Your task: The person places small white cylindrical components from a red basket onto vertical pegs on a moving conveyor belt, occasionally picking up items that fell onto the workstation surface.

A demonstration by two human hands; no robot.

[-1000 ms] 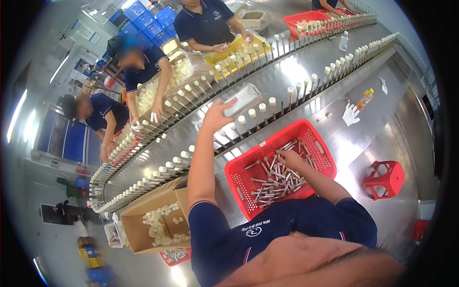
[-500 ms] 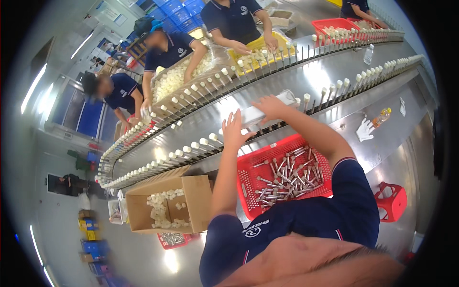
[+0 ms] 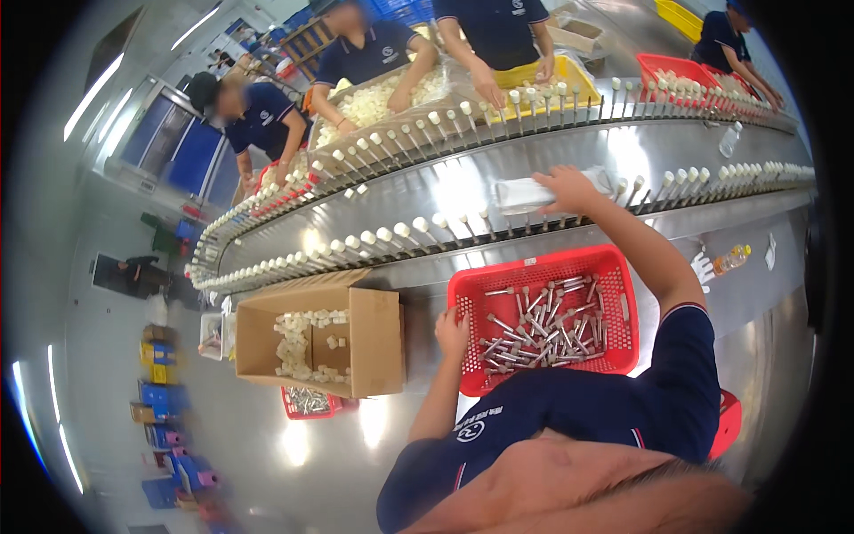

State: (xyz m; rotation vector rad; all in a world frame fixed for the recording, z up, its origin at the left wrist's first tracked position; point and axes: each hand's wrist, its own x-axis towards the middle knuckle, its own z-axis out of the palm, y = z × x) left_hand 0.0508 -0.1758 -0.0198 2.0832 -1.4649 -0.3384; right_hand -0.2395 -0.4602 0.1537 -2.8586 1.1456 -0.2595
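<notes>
My right hand [image 3: 569, 190] lies over a flat white pack [image 3: 519, 197] on the metal table, its fingers stretched across the pack's top. My left hand [image 3: 452, 332] is at the left rim of a red perforated basket [image 3: 631, 311], fingers curled against the edge. Inside the basket lies a loose heap of metal rods with thick brownish heads [image 3: 543, 329]. Just beyond the basket runs a row of upright metal pins [image 3: 485, 222], many capped with off-white blocks [image 3: 384, 235]; some pins near the pack stand bare.
An open cardboard box [image 3: 374, 343] with off-white blocks stands left of the basket. A clear bottle [image 3: 730, 140] is on the table; an amber bottle [image 3: 732, 258] and a white glove [image 3: 701, 267] lie at right. Several co-workers sort blocks across the line, by a yellow tray [image 3: 587, 84].
My left hand has left the white pack and come down to the basket's left rim. My right hand stays on the pack. The whole view has shifted.
</notes>
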